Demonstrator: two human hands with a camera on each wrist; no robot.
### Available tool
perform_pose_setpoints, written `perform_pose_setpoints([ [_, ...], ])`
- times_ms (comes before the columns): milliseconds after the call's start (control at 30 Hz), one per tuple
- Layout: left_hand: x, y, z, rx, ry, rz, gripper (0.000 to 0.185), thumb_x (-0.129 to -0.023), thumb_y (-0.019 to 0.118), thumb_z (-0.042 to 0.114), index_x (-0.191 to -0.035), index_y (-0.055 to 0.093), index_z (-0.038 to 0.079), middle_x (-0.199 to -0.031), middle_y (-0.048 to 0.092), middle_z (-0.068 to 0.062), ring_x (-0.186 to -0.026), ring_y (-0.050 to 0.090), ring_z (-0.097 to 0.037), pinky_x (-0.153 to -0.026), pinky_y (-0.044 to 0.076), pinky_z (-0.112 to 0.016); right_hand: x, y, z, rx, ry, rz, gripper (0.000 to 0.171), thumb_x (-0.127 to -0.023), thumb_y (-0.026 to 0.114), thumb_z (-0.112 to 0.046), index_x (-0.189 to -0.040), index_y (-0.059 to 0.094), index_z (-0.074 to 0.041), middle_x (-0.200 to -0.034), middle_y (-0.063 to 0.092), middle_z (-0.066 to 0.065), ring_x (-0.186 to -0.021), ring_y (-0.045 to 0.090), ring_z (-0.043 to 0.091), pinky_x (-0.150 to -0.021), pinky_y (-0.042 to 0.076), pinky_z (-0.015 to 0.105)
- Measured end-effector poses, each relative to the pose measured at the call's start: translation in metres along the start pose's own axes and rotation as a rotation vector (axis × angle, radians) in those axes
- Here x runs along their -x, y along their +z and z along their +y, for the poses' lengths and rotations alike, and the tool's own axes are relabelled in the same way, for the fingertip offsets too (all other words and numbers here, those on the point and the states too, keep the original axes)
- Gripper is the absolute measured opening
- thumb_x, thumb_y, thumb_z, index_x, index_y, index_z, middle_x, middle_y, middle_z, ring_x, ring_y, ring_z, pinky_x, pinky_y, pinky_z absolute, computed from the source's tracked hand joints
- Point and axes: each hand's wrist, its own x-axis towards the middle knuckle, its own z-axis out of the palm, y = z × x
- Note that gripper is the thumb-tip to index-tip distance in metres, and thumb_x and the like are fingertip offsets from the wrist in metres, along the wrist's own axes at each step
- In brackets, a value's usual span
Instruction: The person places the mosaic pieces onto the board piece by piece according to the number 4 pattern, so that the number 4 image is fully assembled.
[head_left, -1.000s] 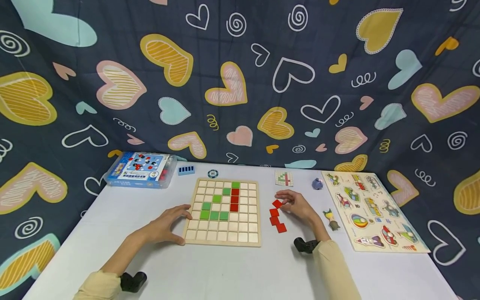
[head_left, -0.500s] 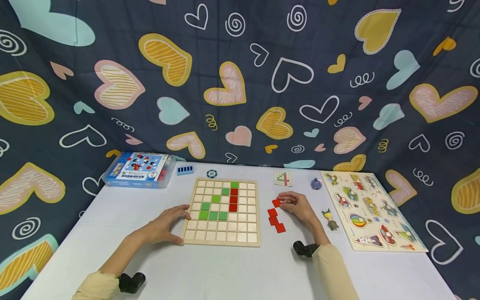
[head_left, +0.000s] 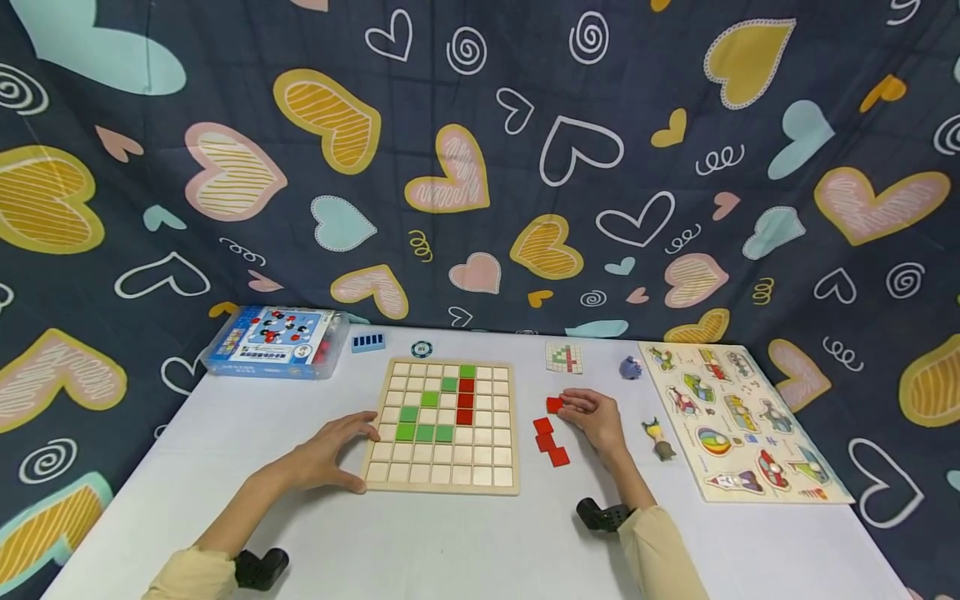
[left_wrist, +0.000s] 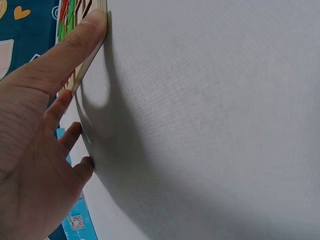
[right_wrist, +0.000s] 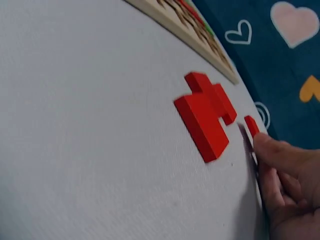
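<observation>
Since a second ago our right hand [head_left: 596, 414] has barely shifted: it still pinches a red tile [head_left: 554, 405] just beyond the other red tiles [head_left: 550, 440], right of the board [head_left: 442, 425]. Our left hand [head_left: 330, 454] stays relaxed, fingers touching the board's left edge. Both rest on a white table [head_left: 450, 542] before a heart-print cloth [head_left: 480, 158].

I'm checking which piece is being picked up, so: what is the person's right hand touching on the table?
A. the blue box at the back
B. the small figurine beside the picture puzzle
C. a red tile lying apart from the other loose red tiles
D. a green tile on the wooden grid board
C: the right hand has its fingertips on a single red tile, just beyond the other loose red tiles, right of the grid board.
</observation>
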Motion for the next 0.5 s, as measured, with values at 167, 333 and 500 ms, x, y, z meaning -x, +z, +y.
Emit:
perform_pose_setpoints([
  [167,0.0,0.0,0.001,0.0,-0.01,-0.005,0.061,-0.066,0.086,0.029,-0.116,0.054,0.014,-0.147,0.034,-0.025,-0.133,0.025,-0.052,-0.104,0.021,-0.069,0.004,0.004,-0.001,-0.011,0.004,0.02,0.036,-0.079,0.07,0.011,-0.114,0.062,0.011,-0.109,0.066,0.027,-0.1,0.066,0.033,-0.077,0.054,0.019],
  [333,-0.001,0.0,0.0,-0.005,-0.01,-0.005,0.061,-0.066,0.086,0.029,-0.115,0.054,0.014,-0.147,0.034,-0.025,-0.133,0.025,-0.052,-0.105,0.021,-0.069,0.009,0.008,-0.004,-0.008,0.017,0.03,0.036,-0.08,0.071,0.008,-0.114,0.062,0.011,-0.109,0.066,0.026,-0.102,0.066,0.032,-0.078,0.054,0.018],
  [500,-0.001,0.0,0.001,0.0,-0.016,-0.004,0.06,-0.066,0.087,0.028,-0.114,0.054,0.014,-0.147,0.035,-0.025,-0.133,0.025,-0.052,-0.105,0.021,-0.069,0.015,0.014,-0.008,-0.008,0.051,0.039,0.033,-0.082,0.07,0.006,-0.114,0.063,0.009,-0.109,0.067,0.024,-0.097,0.068,0.027,-0.078,0.054,0.02],
])
